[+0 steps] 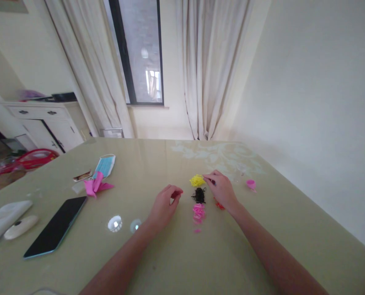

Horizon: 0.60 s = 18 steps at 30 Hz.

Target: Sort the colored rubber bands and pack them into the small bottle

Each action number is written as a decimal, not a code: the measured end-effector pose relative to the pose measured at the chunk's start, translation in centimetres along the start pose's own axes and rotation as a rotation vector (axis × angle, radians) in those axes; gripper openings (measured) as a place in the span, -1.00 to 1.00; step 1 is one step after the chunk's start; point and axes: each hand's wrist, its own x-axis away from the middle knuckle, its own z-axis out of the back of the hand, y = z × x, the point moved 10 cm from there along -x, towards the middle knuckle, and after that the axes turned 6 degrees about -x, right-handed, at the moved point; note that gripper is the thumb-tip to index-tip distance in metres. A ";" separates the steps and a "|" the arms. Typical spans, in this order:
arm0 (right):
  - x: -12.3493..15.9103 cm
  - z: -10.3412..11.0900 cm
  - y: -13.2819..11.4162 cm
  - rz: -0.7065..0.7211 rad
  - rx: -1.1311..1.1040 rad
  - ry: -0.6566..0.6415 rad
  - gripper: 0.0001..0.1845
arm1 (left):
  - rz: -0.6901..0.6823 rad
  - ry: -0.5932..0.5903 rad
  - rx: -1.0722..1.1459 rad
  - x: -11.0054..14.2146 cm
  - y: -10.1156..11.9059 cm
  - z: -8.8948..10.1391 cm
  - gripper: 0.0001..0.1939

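Observation:
Small piles of what look like rubber bands lie on the table in a rough column: a yellow pile (197, 180) at the far end, a black pile (198, 195) in the middle, a pink pile (198, 211) nearer me. My right hand (223, 191) pinches at the right edge of the yellow pile; whatever is between its fingertips is too small to make out. Partly hidden under that hand is a red pile (219, 204). Left of the piles, my left hand (166, 205) rests low over the table, thumb and fingers pinched together, their contents unclear.
A pink cup-like piece (251, 184) lies to the right. Leftward are a pink folded-paper figure (96, 185), a blue face mask (105, 165), a dark-screened phone (56, 226), a white oval object (21, 227) and a white box-like object (4, 219). The table (176, 262) has a glossy top.

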 end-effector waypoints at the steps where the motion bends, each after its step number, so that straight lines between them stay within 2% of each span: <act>1: 1.1 0.4 -0.8 0.026 -0.074 0.013 -0.76 | 0.000 0.000 0.058 0.1 0.3 -0.1 -0.85; 3: 3.0 0.6 -2.4 0.068 -0.210 0.012 -0.74 | 0.008 -0.003 0.148 0.4 0.9 -0.3 -0.87; 5: 4.3 -0.3 -4.2 0.106 -0.290 -0.070 -0.75 | 0.024 -0.008 0.204 0.7 1.3 -0.6 -0.85; 8: 5.0 -1.0 -6.0 0.162 -0.353 -0.118 -0.76 | 0.042 -0.018 0.235 1.0 1.6 -0.7 -0.83; 14: 4.9 -0.8 -5.9 0.139 -0.426 -0.082 -0.82 | 0.034 -0.093 0.219 1.0 1.7 -0.6 -0.84; 18: 5.0 -1.2 -6.2 0.125 -0.412 -0.128 -0.86 | 0.028 -0.142 0.231 1.2 2.1 -0.7 -0.86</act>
